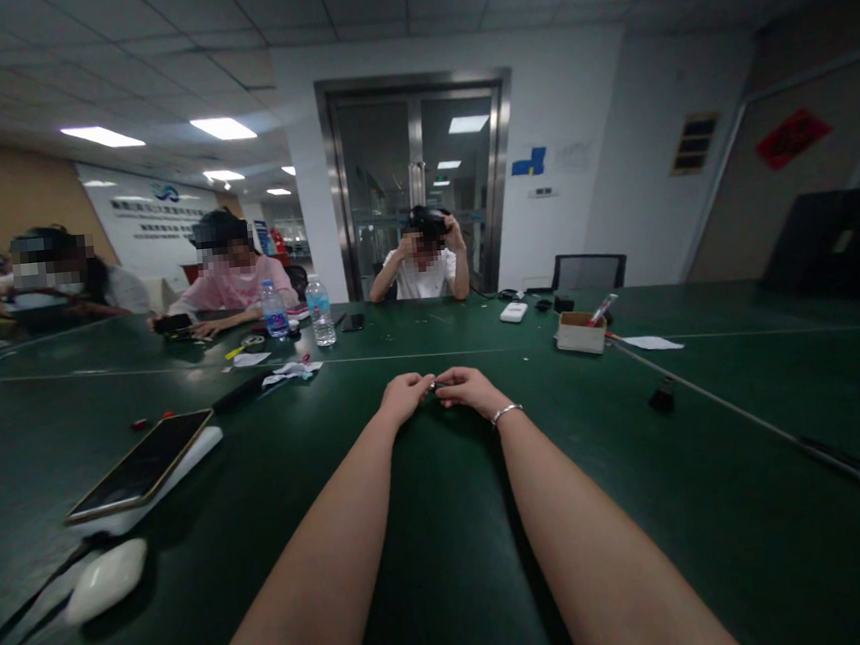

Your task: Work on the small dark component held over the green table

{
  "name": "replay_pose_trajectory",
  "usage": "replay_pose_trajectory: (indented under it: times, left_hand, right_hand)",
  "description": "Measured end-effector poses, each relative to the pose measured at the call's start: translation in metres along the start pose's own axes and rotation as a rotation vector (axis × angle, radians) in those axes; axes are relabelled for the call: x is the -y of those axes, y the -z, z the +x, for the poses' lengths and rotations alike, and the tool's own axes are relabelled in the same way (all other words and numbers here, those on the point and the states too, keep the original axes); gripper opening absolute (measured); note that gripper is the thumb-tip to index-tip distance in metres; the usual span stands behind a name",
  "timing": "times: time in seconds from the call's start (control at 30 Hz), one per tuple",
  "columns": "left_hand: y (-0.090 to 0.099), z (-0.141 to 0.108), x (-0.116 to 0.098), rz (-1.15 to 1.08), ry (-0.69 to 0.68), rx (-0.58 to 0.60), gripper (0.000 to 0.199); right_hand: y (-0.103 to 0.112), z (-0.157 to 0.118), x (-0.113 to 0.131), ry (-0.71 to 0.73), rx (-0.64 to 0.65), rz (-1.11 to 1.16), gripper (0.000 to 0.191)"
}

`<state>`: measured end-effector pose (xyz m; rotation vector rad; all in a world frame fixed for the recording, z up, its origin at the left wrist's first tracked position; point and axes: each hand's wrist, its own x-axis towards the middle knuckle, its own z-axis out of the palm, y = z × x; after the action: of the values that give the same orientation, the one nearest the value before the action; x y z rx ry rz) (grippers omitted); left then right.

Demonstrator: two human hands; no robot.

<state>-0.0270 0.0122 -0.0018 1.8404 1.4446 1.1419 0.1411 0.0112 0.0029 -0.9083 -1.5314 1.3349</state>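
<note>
Both my hands meet over the middle of the dark green table point(451, 562). My left hand point(404, 397) and my right hand point(470, 389) pinch a small, dark metallic object point(434, 386) between their fingertips. It is too small and too covered by the fingers to name. A silver bracelet point(507, 413) circles my right wrist.
Left of my arms lie a phone point(145, 463) on a white block and a pale rounded case point(110, 579) with a strap. Two water bottles point(321, 312), a small box point(582, 333), a long cable point(708, 399) and a black binder clip point(662, 395) are farther out. Several people sit opposite.
</note>
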Motion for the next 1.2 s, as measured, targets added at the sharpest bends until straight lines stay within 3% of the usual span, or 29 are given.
replay_pose_trajectory:
  times: [0.23, 0.43, 0.53, 0.8, 0.93, 1.07, 1.2]
  left_hand:
    - [0.001, -0.006, -0.008, 0.171, -0.018, -0.031, 0.054]
    - [-0.003, -0.012, -0.014, 0.19, -0.094, -0.163, 0.037]
    - [-0.004, -0.01, -0.013, 0.177, -0.11, -0.156, 0.035]
    - [-0.009, 0.005, -0.002, -0.283, -0.074, 0.042, 0.024]
    - [-0.01, 0.007, -0.002, -0.373, -0.015, 0.054, 0.027]
    - [-0.01, 0.005, -0.003, -0.263, 0.014, 0.009, 0.036]
    - [-0.009, 0.001, -0.006, -0.073, -0.093, -0.086, 0.036]
  right_hand:
    - [0.0, 0.001, -0.001, -0.004, 0.006, 0.001, 0.022]
    - [-0.001, 0.001, -0.001, -0.015, 0.011, 0.032, 0.021]
    - [-0.002, 0.002, -0.001, -0.01, 0.03, 0.039, 0.021]
    - [0.0, 0.006, -0.006, -0.003, -0.044, 0.107, 0.021]
    - [0.0, 0.006, -0.008, 0.036, -0.053, 0.103, 0.025]
    - [-0.001, 0.007, -0.009, 0.061, -0.043, 0.09, 0.03]
    - [-0.003, 0.011, -0.011, 0.105, -0.081, 0.007, 0.032]
